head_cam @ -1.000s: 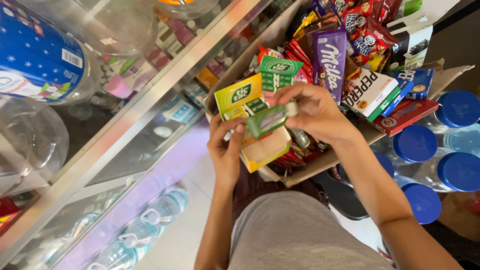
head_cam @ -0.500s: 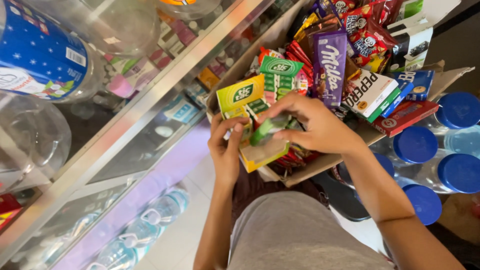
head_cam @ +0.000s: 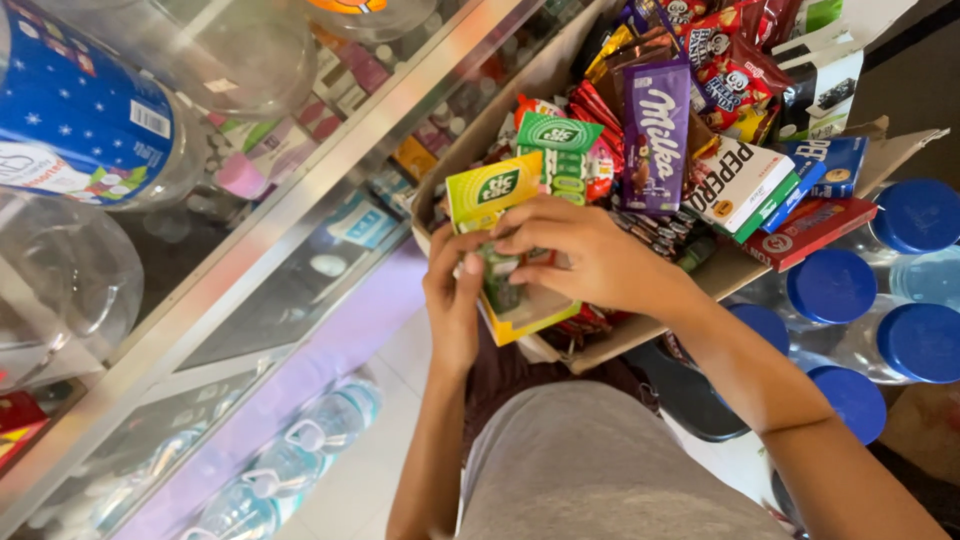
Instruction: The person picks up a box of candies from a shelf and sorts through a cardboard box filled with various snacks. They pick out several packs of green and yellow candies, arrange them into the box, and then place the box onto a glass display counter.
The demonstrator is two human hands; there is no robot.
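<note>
A cardboard box sits in front of me, crammed with sweets: a purple chocolate bar stands upright in the middle, red snack packets crowd the far end, a green mint pack and a yellow-green mint pack lean at the near left, and a white carton, a blue carton and a red carton lie stacked on the right edge. To my left runs a glass display case with a metal frame, a blue tin and clear plastic jars on top of it and water bottles on the floor beside it. On my right stand bottles with blue caps, packed close against the box. My grey-clad lap is just below the box. My left hand comes up from below, fingers curled, thumb and fingertips pinching the left edge of a small green packet. My right hand reaches across from the right, fingers bent down over the top of the same packet, covering most of it. The packet lies between both hands, right above a yellow box at the near corner of the cardboard box, just under the yellow-green mint pack.
</note>
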